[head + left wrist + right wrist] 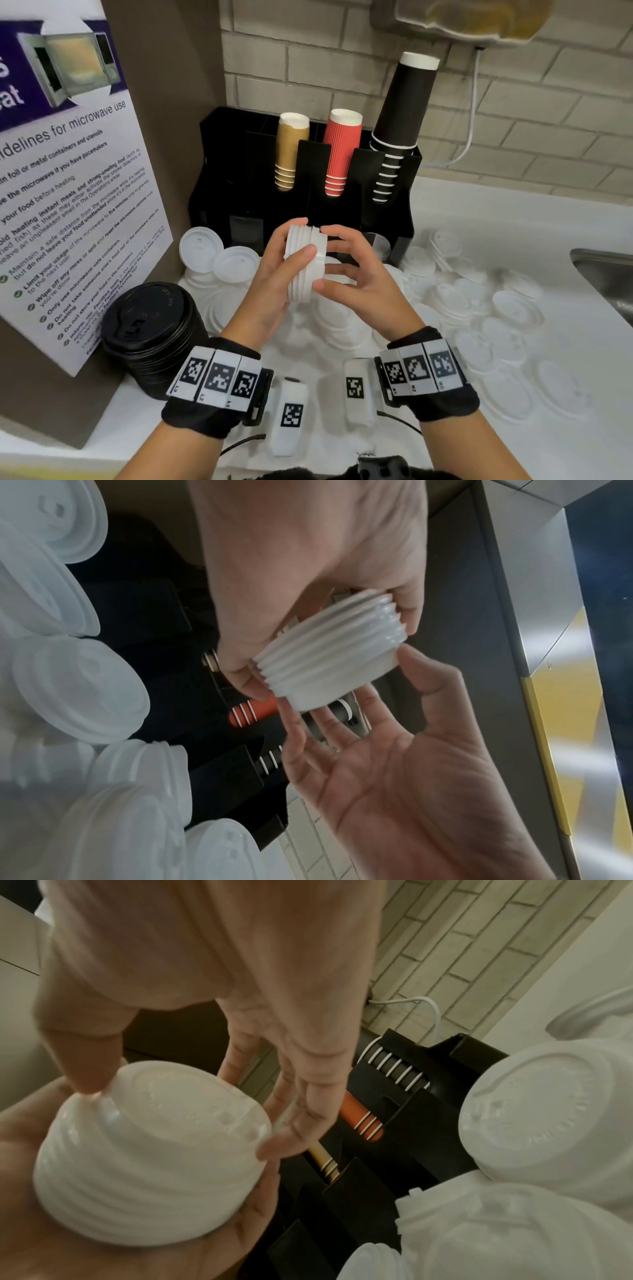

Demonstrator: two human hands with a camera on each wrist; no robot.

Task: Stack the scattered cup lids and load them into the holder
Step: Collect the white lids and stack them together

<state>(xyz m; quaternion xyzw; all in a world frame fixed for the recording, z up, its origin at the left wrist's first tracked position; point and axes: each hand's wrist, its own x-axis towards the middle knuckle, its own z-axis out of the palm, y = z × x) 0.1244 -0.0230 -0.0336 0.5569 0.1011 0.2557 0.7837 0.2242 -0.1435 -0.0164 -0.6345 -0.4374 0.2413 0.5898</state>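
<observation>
Left hand grips a stack of white lids, held on edge w/ thumb across the front, above the counter. Right hand just beside it, fingertips pinching the stack's end lid. Black holder right behind both hands, cups in its slots. Loose lids scattered below and to the right of right hand; black lid stack near left wrist.
</observation>
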